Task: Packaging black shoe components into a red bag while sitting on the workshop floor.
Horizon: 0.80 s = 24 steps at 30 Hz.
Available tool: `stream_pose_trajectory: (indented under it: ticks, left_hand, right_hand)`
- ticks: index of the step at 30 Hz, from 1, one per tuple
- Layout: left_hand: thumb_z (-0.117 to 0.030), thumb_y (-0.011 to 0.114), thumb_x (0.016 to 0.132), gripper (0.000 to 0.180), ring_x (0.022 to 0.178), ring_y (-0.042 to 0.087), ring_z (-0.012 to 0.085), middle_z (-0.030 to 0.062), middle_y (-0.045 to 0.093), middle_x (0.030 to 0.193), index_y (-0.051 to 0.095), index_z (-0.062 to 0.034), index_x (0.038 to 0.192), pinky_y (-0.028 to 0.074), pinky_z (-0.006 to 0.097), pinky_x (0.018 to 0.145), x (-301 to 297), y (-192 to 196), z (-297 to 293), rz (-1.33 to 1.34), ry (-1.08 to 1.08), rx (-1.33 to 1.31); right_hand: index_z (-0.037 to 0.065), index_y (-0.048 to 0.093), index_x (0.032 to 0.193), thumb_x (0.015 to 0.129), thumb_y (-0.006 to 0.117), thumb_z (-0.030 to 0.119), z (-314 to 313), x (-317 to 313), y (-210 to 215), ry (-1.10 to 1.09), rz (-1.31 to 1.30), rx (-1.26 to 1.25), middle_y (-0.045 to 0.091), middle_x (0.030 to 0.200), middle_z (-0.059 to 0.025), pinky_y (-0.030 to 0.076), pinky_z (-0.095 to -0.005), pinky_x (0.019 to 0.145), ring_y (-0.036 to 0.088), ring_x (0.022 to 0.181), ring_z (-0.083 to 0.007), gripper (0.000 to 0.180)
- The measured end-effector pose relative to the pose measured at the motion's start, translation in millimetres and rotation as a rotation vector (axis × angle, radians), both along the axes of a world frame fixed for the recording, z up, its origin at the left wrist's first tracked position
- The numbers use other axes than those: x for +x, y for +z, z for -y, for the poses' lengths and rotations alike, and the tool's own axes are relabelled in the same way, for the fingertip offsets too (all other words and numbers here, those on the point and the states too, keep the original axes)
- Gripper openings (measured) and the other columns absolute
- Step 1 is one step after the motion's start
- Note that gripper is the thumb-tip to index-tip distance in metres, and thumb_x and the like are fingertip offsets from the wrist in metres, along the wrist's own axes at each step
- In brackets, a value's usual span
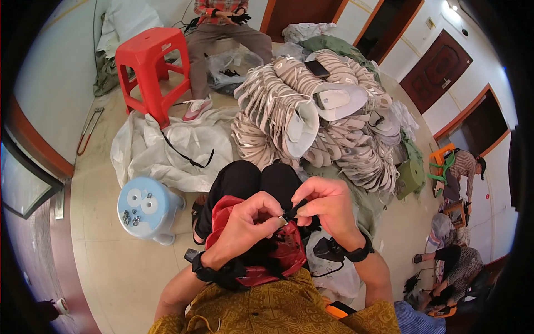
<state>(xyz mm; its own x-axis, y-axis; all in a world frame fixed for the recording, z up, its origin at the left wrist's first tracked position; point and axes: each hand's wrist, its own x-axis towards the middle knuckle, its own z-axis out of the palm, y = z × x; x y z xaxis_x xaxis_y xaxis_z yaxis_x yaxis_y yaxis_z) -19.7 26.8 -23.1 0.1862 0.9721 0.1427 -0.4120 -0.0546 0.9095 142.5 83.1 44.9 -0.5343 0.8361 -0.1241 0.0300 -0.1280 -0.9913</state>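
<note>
Above my lap, my left hand (247, 222) pinches a small shiny metal piece, looking like a buckle (283, 220), between thumb and fingertips. My right hand (329, 209) pinches a short black strap (293, 211) that meets the metal piece. Both fingertips nearly touch, and the exact join is too small to make out. Beneath my hands a red plastic bag (221, 214) lies across my black trousers, with dark strap-like pieces in it. To the left stands a low blue stool (161, 192) with several small metal buckles (129, 218) on its top.
A big pile of bundled beige shoe uppers (272, 106) rises ahead, a black phone (317, 69) on top. White sacking (172, 147) and a red stool (150, 44) are ahead left. A person (222, 25) with black gloves sits beyond; others (461, 172) work at right.
</note>
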Motion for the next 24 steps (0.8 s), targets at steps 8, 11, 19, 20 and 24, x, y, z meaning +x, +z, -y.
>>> stream_pose_trajectory:
  ticks: [8,11,19,20,24]
  left_hand:
    - [0.005,0.055,0.075,0.013,0.065,0.050,0.0044,0.0005,0.049,0.081,0.047,-0.0030,0.083,0.042,0.019,0.055,4,8,-5,0.018,-0.042,-0.021]
    - [0.005,0.055,0.075,0.014,0.066,0.049,0.0037,-0.0006,0.049,0.080,0.047,-0.0034,0.083,0.042,0.018,0.057,5,10,-6,0.017,-0.044,-0.044]
    - [0.005,0.055,0.076,0.014,0.065,0.050,0.0042,-0.0003,0.049,0.079,0.047,-0.0033,0.084,0.042,0.018,0.056,6,16,-6,-0.028,-0.040,-0.056]
    - [0.005,0.055,0.076,0.014,0.064,0.050,0.0046,0.0000,0.049,0.079,0.048,-0.0032,0.084,0.042,0.019,0.055,6,17,-6,-0.008,-0.035,-0.062]
    - [0.001,0.054,0.079,0.010,0.063,0.048,0.0017,-0.0018,0.050,0.077,0.049,-0.0036,0.087,0.040,0.017,0.053,10,14,-6,0.097,-0.042,-0.037]
  right_hand:
    - [-0.003,0.059,0.077,0.064,0.054,-0.005,6,2,12,-0.032,0.145,0.154,0.057,0.061,-0.0048,0.040,-0.0187,0.045,0.054,0.049,-0.0081,0.014]
    - [-0.003,0.059,0.076,0.064,0.054,-0.004,7,1,14,-0.042,0.175,0.221,0.057,0.060,-0.0033,0.040,-0.0186,0.045,0.054,0.050,-0.0073,0.013]
    - [-0.003,0.059,0.075,0.064,0.054,-0.005,8,3,16,-0.022,0.211,0.377,0.057,0.060,-0.0033,0.040,-0.0178,0.046,0.055,0.051,-0.0066,0.013]
    - [-0.003,0.059,0.076,0.064,0.054,-0.006,6,4,16,-0.035,0.175,0.301,0.057,0.060,-0.0037,0.040,-0.0179,0.045,0.055,0.051,-0.0071,0.013]
    - [-0.003,0.058,0.076,0.064,0.055,-0.006,-2,6,12,-0.056,0.051,0.145,0.057,0.060,-0.0046,0.040,-0.0180,0.044,0.055,0.050,-0.0089,0.013]
